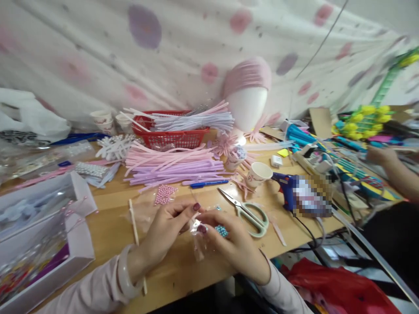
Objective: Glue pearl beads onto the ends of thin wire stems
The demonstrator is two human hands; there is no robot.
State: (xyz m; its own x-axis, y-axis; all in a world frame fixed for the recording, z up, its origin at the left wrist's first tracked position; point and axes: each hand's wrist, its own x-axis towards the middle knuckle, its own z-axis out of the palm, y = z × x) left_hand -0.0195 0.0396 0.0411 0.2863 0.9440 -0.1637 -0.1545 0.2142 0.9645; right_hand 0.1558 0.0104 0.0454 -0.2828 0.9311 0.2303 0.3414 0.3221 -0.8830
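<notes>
Near the table's front, my left hand (166, 231) and my right hand (231, 237) meet, fingertips pinched on a small clear plastic bag (199, 244) that hangs between them. Blue beads (221, 230) lie beside my right fingers, partly hidden by them. Behind my left hand is a patch of pink beads (164, 194) in clear plastic. Scissors (250, 213) with pale green handles lie to the right of my right hand, and a blue pen (209, 184) lies farther back. A thin wooden stick (134, 222) passes by my left wrist.
Pink and purple fuzzy stems (173, 163) lie before a red basket (173, 138). A paper cup (259, 174) and a blue glue gun (286, 189) stand right. White boxes (81, 240) fill the left side. Behind is a capped white head form (248, 104). Another person's hand (382, 157) shows far right.
</notes>
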